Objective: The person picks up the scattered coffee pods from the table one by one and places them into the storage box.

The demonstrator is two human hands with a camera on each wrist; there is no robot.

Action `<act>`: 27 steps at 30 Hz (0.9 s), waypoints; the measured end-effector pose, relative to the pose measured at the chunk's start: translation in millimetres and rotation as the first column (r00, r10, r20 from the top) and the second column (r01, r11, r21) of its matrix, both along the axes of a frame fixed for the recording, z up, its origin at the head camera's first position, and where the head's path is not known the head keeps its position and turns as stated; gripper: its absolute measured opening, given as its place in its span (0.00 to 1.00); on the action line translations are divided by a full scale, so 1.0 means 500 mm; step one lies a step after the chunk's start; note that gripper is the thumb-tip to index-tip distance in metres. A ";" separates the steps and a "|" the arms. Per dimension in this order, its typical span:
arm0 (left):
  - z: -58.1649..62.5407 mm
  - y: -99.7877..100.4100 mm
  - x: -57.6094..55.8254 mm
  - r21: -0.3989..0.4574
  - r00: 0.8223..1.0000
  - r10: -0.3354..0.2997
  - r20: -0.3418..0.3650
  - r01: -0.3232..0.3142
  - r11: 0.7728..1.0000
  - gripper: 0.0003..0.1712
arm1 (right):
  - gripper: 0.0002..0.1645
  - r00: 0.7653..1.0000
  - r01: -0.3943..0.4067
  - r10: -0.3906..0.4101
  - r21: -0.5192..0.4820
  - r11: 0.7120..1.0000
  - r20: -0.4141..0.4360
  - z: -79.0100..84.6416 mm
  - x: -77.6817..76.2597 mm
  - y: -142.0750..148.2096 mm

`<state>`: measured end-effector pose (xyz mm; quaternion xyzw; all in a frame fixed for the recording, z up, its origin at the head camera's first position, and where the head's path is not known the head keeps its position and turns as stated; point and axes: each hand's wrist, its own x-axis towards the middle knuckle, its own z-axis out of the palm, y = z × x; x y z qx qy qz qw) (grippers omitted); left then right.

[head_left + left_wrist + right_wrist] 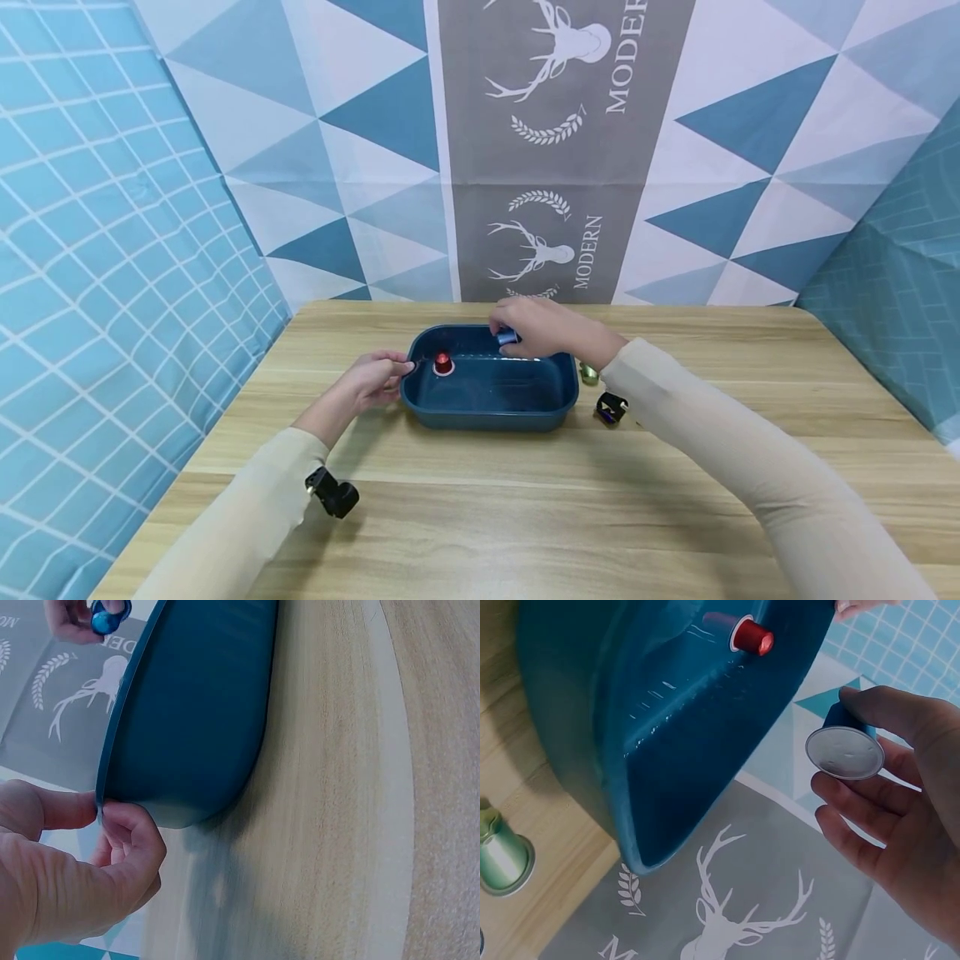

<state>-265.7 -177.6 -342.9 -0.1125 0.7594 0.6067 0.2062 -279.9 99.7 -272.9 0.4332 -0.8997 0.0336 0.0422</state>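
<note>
A dark blue rectangular basin (487,421) with rounded corners stands on the wooden table. My left hand (375,379) pinches its left rim between thumb and fingers, and the left wrist view shows this grip (82,862) up close. Over the basin's far right part, my right hand (536,327) holds a blue coffee capsule (507,337). In the right wrist view the capsule's silver foil lid (845,753) faces the camera, with thumb and fingers around its body. Inside the basin, near the left end, a red coffee capsule (443,362) stands on its lid.
A green capsule (502,855) stands on the table just right of the basin, partly behind my right forearm in the head view. Black wrist cameras sit at my left sleeve (332,493) and right sleeve (611,407). A patterned curtain (540,167) hangs behind the table.
</note>
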 end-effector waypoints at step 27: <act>0.001 -0.002 0.000 -0.017 1.000 -0.004 -0.004 0.004 1.000 0.20 | 0.16 0.991 0.064 -0.090 0.233 0.970 0.103 -0.030 -0.073 -0.118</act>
